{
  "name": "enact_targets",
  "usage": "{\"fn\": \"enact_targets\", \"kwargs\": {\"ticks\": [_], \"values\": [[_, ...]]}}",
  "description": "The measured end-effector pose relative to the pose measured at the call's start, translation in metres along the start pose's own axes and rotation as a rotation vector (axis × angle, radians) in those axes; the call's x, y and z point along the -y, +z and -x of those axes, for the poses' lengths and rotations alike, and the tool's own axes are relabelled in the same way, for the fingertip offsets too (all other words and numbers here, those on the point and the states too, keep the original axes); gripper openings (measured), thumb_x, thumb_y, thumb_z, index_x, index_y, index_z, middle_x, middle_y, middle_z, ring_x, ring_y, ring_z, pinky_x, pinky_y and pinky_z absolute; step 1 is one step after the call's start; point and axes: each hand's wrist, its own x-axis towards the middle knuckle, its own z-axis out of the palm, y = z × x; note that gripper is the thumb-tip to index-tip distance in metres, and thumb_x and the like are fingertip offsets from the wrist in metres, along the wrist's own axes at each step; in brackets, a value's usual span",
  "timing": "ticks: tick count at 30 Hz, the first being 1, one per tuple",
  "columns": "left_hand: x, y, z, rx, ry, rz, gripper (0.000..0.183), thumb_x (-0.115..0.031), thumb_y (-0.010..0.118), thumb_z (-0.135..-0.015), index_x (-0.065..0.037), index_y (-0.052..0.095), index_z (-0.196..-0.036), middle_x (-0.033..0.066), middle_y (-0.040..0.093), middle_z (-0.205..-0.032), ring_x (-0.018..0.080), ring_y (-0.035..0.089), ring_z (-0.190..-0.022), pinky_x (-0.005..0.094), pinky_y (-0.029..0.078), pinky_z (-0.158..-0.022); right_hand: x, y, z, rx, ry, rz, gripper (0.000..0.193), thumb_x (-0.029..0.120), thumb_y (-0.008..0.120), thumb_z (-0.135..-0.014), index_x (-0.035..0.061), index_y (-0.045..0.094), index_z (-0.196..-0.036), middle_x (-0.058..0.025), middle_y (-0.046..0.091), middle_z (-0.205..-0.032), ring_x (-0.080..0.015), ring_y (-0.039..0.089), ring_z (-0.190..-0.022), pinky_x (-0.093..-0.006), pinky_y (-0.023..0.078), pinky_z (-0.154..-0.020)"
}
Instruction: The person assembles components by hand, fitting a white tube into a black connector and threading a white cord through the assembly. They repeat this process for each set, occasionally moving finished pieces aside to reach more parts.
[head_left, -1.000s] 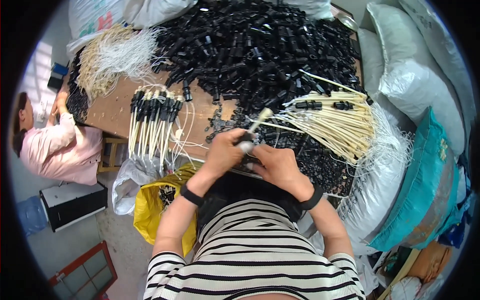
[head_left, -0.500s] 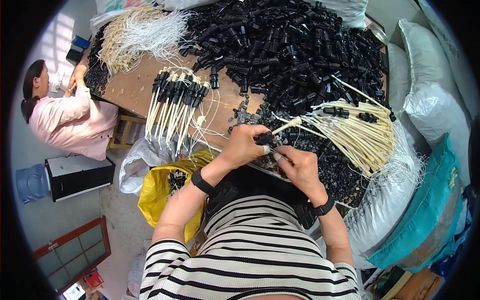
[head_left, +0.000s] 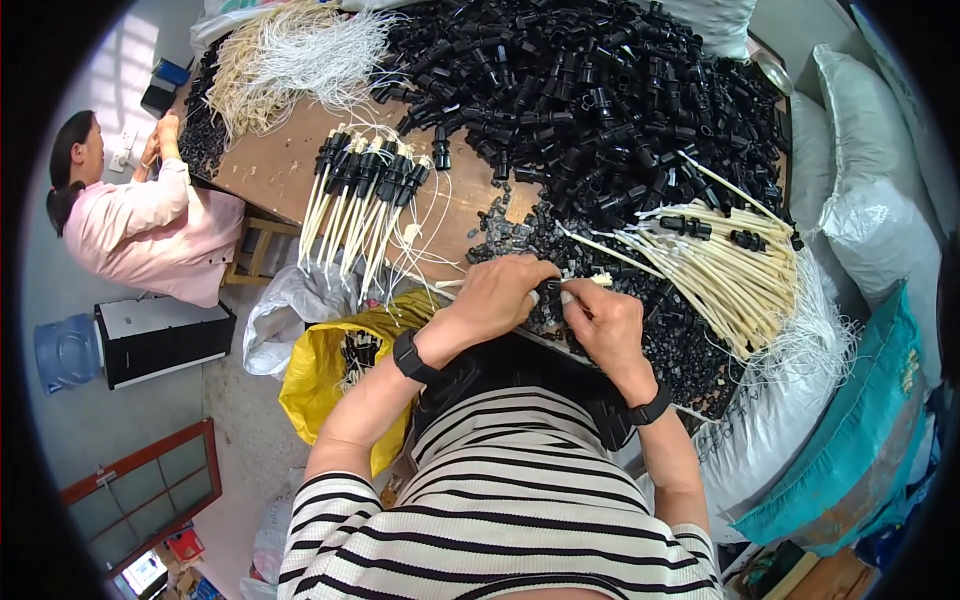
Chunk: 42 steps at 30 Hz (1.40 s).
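Observation:
My left hand [head_left: 495,297] is closed at the front edge of the table, fingertips toward the right. A short cream stick end [head_left: 447,284] shows at its left side; I cannot tell whether it runs through the hand. Between the two hands a dark plastic fitting [head_left: 552,286] is barely visible, mostly covered by fingers. My right hand [head_left: 605,325] is closed in a pinch right beside it, fingertips almost touching the left ones. A pale cream tip [head_left: 601,281] shows just beyond the right fingers. Below and around lie small black plastic pieces [head_left: 655,350].
Black fittings [head_left: 590,90] are heaped across the back. Cream sticks with white strings [head_left: 735,265] lie at right, assembled bundles [head_left: 365,180] at left. Pale cords [head_left: 310,60] pile far left. A yellow bag [head_left: 310,375] stands below; sacks [head_left: 865,150] line the right. Another person [head_left: 150,220] sits left.
The black fitting and cream end that stood out above my left hand are now turned down and mostly hidden. My right hand has moved up slightly, closer to the left fingertips.

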Motion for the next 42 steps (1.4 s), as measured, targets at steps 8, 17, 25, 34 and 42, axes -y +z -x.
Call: {"fn": "enact_targets", "kwargs": {"ticks": [8, 17, 25, 34, 42], "values": [[0.003, -0.003, -0.005, 0.249, -0.001, 0.326, 0.043, -0.002, 0.059, -0.073, -0.006, 0.057, -0.116, 0.0113, 0.065, -0.098, 0.0318, 0.062, -0.098, 0.0387, 0.049, -0.082, 0.007, -0.002, 0.004, 0.161, -0.093, -0.112, 0.020, 0.003, 0.061, -0.079, 0.0025, 0.060, -0.099, -0.0147, 0.064, -0.071, -0.0342, 0.063, -0.060, -0.0421, 0.049, -0.052], [0.006, 0.005, -0.001, -0.324, 0.261, 0.188, 0.017, 0.003, 0.065, -0.067, -0.005, 0.062, -0.081, 0.0062, 0.058, -0.078, 0.0255, 0.056, -0.078, 0.0346, 0.047, -0.069, 0.011, 0.002, 0.005, 0.043, -0.112, -0.013, 0.016, 0.003, 0.062, -0.083, 0.0038, 0.062, -0.099, -0.0150, 0.065, -0.077, -0.0330, 0.064, -0.062, -0.0387, 0.050, -0.053], [0.008, 0.007, 0.009, -0.327, 0.453, 0.235, 0.017, 0.004, 0.069, -0.069, -0.006, 0.060, -0.080, 0.0052, 0.060, -0.083, 0.0235, 0.059, -0.082, 0.0329, 0.048, -0.071, 0.002, 0.008, 0.010, 0.105, -0.103, -0.232, 0.014, 0.008, 0.064, -0.083, 0.0073, 0.066, -0.096, -0.0138, 0.064, -0.068, -0.0299, 0.063, -0.056, -0.0369, 0.048, -0.050], [0.090, -0.009, -0.009, -0.506, -0.061, -0.053, 0.035, 0.006, 0.063, -0.074, -0.006, 0.067, -0.107, 0.0096, 0.064, -0.088, 0.0195, 0.061, -0.075, 0.0298, 0.050, -0.069, -0.003, 0.005, 0.013, 0.018, 0.302, -0.298, 0.010, 0.008, 0.061, -0.089, 0.0005, 0.067, -0.089, 0.0048, 0.043, -0.055, -0.0023, 0.035, -0.052, -0.0228, 0.028, -0.047], [0.008, 0.016, -0.005, -0.279, -0.050, 0.663, 0.014, 0.007, 0.064, -0.074, -0.003, 0.062, -0.084, 0.0004, 0.061, -0.086, 0.0068, 0.059, -0.073, 0.0222, 0.048, -0.066, -0.012, 0.014, 0.001, 0.053, 0.515, -0.323, 0.013, 0.013, 0.062, -0.086, 0.0019, 0.068, -0.086, -0.0018, 0.046, -0.051, -0.0046, 0.041, -0.051, -0.0266, 0.035, -0.048]]}}
